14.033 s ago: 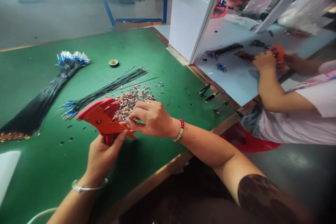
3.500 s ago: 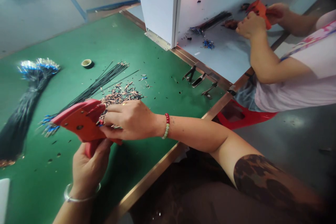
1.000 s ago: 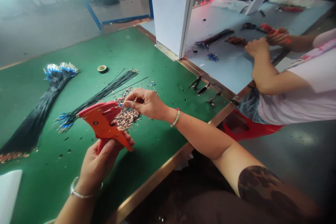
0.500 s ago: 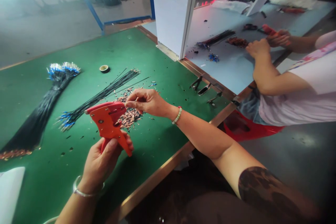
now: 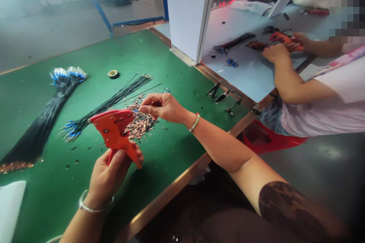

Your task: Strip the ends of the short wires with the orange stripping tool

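My left hand (image 5: 110, 172) grips the handles of an orange-red crimping tool (image 5: 114, 131), held above the green table (image 5: 159, 64) with its jaws pointing left. My right hand (image 5: 162, 106) hovers just right of the tool's head, over a pile of small copper terminals (image 5: 139, 123). Its thumb and fingers are pinched together; whatever is between them is too small to make out. A loose fan of thin black wires with blue ends (image 5: 105, 104) lies behind the tool.
A thick tied bundle of black wires (image 5: 42, 121) lies at the left. A small tape roll (image 5: 113, 74) sits further back. A white partition (image 5: 189, 11) divides off a blue-grey bench (image 5: 251, 76), where another person's hands (image 5: 275, 53) hold a similar orange tool.
My right hand has drawn back slightly from the tool's jaws, staying pinched over the terminal pile. The tool has shifted a little left and tilted in my left hand.
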### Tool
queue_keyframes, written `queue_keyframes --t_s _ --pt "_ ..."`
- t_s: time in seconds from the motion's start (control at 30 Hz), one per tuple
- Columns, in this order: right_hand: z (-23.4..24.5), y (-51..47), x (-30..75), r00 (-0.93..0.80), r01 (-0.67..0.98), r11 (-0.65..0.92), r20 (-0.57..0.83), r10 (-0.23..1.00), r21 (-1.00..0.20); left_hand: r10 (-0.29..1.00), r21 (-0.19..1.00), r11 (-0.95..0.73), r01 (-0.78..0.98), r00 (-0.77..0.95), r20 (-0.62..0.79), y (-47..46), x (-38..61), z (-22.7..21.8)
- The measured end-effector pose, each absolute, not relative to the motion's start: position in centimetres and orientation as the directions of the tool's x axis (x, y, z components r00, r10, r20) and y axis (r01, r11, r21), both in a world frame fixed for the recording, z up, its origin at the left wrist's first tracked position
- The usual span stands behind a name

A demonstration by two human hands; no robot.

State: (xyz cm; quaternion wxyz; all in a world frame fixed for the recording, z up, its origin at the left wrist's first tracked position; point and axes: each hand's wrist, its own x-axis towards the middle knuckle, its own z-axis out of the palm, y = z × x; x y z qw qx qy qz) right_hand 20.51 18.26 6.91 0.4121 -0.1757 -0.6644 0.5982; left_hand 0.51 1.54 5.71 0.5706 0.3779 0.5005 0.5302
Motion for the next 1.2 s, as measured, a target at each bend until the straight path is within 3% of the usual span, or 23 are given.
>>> queue_keyframes --t_s 1.2 --pt "8.1 17.8 21.1 -0.623 -0.336 0.197 0.374 0.687 -0.921 0.984 0.984 0.131 -0.124 -0.109 -0.144 1.6 0.4 5.7"
